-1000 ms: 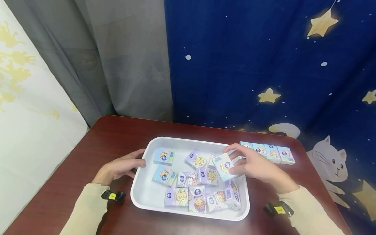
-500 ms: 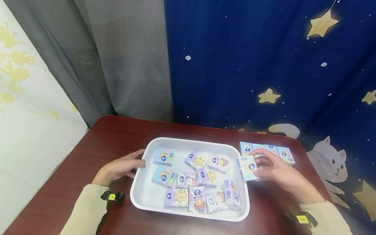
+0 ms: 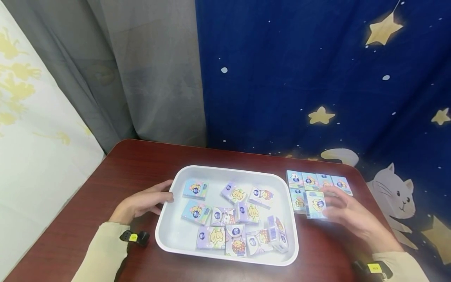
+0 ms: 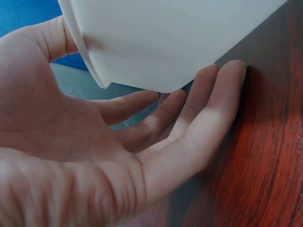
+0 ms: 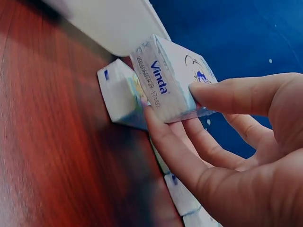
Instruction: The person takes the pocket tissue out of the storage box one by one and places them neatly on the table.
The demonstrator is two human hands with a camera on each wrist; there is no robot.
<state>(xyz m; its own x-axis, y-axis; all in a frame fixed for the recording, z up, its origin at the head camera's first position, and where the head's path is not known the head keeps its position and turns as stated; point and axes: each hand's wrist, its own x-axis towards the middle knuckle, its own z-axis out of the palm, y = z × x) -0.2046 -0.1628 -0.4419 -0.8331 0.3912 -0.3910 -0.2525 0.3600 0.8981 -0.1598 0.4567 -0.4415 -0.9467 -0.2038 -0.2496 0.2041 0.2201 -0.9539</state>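
Observation:
A white plastic tray (image 3: 176,231) holds blue and purple tissue packs. At its left end my left hand (image 3: 145,203) grips the rim; in the left wrist view the thumb hooks over the rim (image 4: 78,42) and the fingers bend against the outer wall and underside. My right hand (image 3: 352,215) pinches a light blue tissue pack (image 5: 175,75) between thumb and fingers, right of the tray. This pack is tilted, close over the table beside another blue pack (image 3: 298,200). Behind them stands a row of several blue packs (image 3: 310,181), partly covered by the fingers.
Inside the tray, two blue packs (image 3: 195,212) lie at the left, and several purple packs (image 3: 235,239) are scattered across the middle and right. The dark red table (image 3: 151,156) ends at the back before a grey curtain (image 3: 165,78) and a blue starry curtain (image 3: 267,78).
My right hand has carried the blue tissue pack out from above the tray, rightward over its rim, to the packs on the table. The left hand has stayed on the tray.

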